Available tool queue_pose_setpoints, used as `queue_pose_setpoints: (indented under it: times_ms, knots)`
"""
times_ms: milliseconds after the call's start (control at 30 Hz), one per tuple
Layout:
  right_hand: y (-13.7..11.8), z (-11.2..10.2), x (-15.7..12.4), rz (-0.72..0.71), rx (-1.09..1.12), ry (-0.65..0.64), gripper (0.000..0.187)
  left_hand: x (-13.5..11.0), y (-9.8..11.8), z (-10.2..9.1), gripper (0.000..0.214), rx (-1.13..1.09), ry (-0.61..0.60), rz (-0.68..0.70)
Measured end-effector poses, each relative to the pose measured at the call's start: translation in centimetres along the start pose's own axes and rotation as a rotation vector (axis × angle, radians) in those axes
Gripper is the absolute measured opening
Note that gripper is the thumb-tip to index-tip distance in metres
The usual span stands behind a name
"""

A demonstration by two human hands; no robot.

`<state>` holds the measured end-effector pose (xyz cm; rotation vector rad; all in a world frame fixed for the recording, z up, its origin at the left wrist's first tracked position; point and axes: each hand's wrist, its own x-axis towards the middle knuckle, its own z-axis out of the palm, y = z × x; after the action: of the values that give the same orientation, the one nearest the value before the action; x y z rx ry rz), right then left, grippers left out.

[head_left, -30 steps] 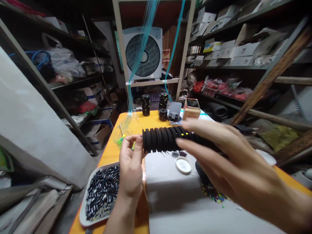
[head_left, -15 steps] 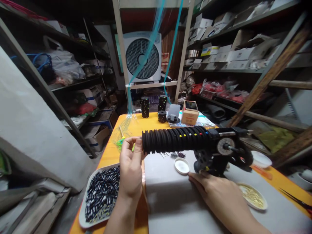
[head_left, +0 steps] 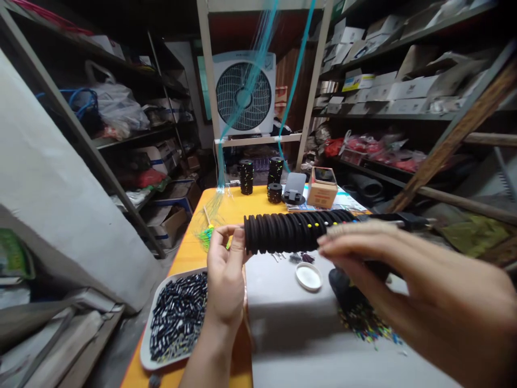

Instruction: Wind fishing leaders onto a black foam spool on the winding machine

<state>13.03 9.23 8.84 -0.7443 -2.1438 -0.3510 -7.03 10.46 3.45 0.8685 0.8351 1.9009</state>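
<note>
Yellow tabletop [head_left: 186, 253] spreads out before me, a pale grey sheet [head_left: 291, 350] covering much of its near right part. Beyond the far edge sits a white fan [head_left: 244, 97], with turquoise strands [head_left: 235, 116] hanging in front of it. My black ribbed roller [head_left: 278, 234] lies level above the sheet, running from my left hand [head_left: 226, 275] to behind my right hand [head_left: 436, 291]. With the left I pinch its near-left end between thumb and fingers. My right is narrow, thumb and fingers drawn close together at the front of the ribs; it is blurred, so I cannot tell whether anything is between the tips or whether they touch the roller. Left of my left wrist is a white tray [head_left: 146, 345] full of short dark tubes [head_left: 180, 307]. At the table's far end stand a cardboard box [head_left: 322, 191] and black reels [head_left: 246, 178]. Below the roller lies a small white dish [head_left: 309, 276]. Tiniest are the coloured dots [head_left: 309, 226] in a row along the ribs.
</note>
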Motion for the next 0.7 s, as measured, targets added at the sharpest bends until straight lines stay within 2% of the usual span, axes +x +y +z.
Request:
queue_pose_setpoints:
  times_ms: [67, 167, 267, 433, 700]
  knots:
    - [0.5, 0.2, 2.4, -0.089, -0.067, 0.049, 0.010, 0.0, 0.0, 0.0, 0.024, 0.003, -0.004, -0.003]
    - [1.1, 1.2, 4.3, -0.214, -0.108, -0.012, 0.012, 0.0, 0.0, 0.0, 0.023, 0.007, -0.007, -0.006]
    - [1.5, 1.7, 4.5, -0.283, -0.133, -0.090, 0.015, 0.1, 0.0, 0.0, 0.021, 0.006, -0.011, -0.009]
    - [1.2, 1.4, 4.6, -0.354, -0.184, -0.101, 0.020, 0.1, 0.0, 0.0, 0.021, 0.005, -0.012, -0.008]
    - [1.2, 0.9, 5.5, -0.371, -0.190, -0.172, 0.031, 0.1, -0.2, 0.0, 0.022, 0.015, -0.018, 0.004]
